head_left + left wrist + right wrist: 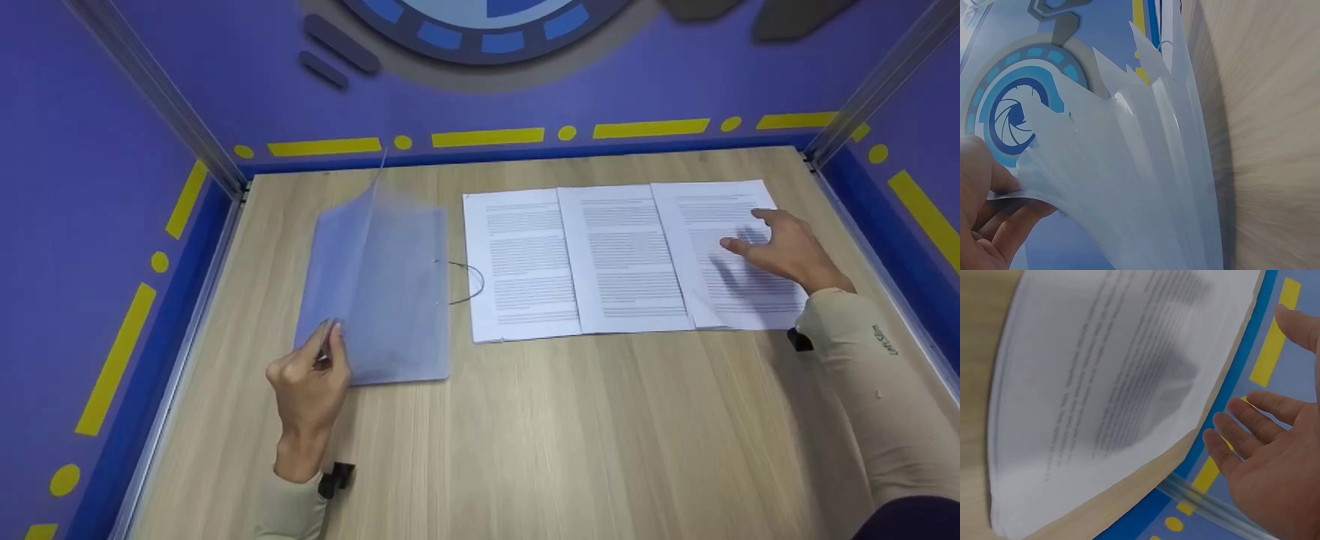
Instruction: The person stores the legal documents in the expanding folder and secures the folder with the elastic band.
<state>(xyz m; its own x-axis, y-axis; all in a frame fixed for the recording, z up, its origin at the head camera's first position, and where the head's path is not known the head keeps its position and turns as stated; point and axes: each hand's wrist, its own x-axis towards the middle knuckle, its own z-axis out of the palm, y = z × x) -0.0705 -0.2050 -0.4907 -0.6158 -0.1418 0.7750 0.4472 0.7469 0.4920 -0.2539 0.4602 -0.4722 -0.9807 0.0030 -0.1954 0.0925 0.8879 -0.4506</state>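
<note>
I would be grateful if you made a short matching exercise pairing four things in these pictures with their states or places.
Column one
1. Left hand
2. Right hand
3. Printed papers
4. Cord loop

Column two
A. Raised, holding nothing
B. Sticking out from the right side of the translucent folder, in the head view
C. Pinching part of that folder
D. Lying in a row on the wooden table

Right pairs: 1-C, 2-A, 3-D, 4-B
</note>
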